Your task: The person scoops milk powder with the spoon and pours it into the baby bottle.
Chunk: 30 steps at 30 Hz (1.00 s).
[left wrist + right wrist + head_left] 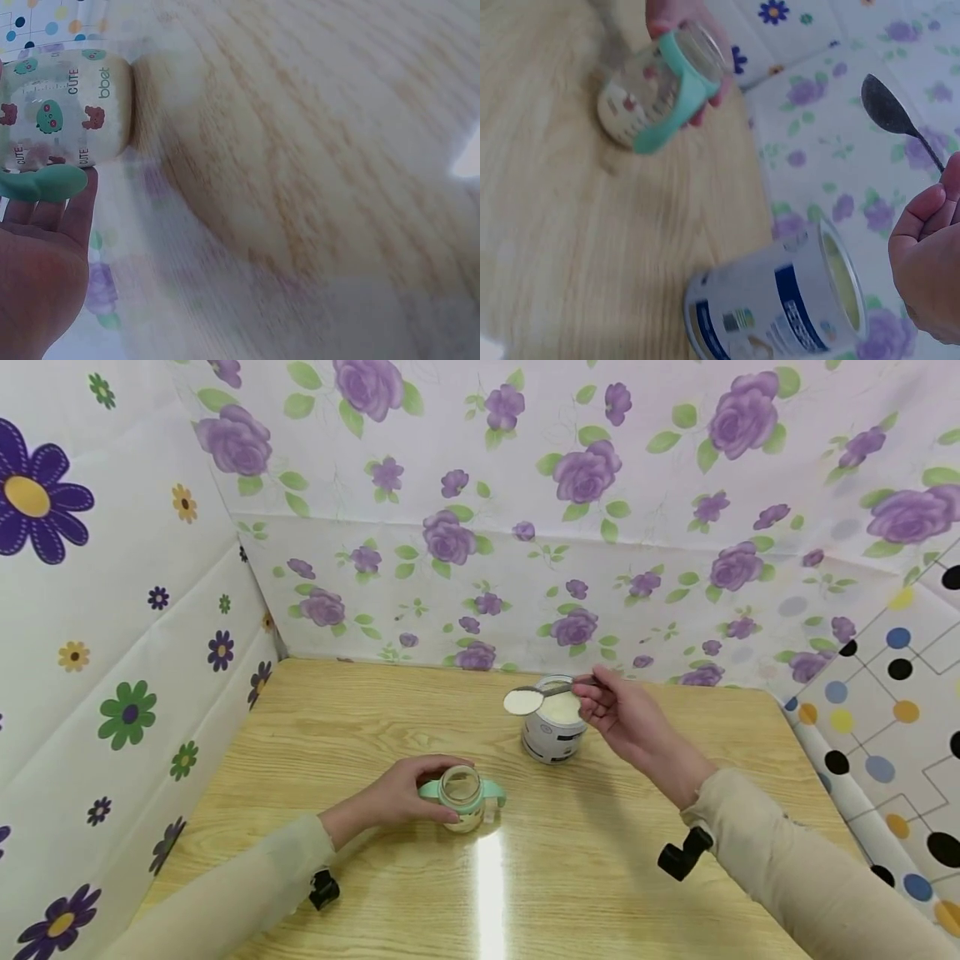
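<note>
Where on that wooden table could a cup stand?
Bare wood lies back-left, between the left hand and the purple-flowered sheet, and in front, between the cream left sleeve and right sleeve. Mid-table is crowded: the left hand holds a clear, green-handled bottle, and the right hand holds a metal spoon near a white cylindrical tin.

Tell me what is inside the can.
Pale powder lies inside the can. In the head view, the spoon crosses the opening and hides a strip of it; the can's walls hide how deep the powder goes.
</note>
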Each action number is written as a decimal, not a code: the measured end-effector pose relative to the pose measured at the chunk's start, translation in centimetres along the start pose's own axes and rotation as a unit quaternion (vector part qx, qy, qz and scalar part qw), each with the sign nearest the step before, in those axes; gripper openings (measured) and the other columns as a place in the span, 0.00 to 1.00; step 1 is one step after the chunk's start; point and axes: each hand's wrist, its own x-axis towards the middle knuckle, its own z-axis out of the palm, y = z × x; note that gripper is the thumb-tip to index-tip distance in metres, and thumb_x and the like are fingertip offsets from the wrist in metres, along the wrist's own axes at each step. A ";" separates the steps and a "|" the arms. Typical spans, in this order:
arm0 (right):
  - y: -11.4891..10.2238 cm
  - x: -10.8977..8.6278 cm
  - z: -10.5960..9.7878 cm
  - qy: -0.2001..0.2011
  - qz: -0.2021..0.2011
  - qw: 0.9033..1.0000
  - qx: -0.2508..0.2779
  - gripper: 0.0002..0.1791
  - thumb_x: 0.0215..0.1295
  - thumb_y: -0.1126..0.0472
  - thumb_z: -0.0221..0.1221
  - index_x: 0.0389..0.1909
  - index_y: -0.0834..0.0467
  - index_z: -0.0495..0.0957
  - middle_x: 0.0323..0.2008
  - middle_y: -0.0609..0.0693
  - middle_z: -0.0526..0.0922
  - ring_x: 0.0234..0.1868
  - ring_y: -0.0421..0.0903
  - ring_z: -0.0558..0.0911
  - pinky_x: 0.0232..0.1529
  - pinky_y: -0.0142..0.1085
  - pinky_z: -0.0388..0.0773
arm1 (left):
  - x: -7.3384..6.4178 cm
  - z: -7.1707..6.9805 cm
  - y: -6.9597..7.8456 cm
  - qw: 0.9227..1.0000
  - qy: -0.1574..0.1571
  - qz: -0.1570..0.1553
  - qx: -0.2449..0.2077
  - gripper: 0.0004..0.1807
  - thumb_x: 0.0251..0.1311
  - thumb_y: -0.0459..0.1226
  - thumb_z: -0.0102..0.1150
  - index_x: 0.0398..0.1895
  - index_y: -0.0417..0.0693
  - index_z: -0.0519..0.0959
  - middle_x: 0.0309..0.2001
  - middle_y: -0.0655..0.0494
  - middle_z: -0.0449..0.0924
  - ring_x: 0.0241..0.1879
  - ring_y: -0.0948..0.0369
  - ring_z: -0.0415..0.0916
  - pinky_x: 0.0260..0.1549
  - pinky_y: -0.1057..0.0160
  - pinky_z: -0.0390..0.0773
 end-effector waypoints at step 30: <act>8.1 -0.2 2.5 -0.086 0.018 0.982 -0.167 0.23 0.87 0.51 0.51 0.48 0.66 0.85 0.33 0.46 0.91 0.33 0.38 0.88 0.44 0.32 0.86 | 0.0 -0.1 0.0 1.000 0.003 0.000 0.002 0.39 0.59 0.38 0.82 0.74 0.46 0.76 0.65 0.50 0.82 0.63 0.54 0.80 0.62 0.62 0.80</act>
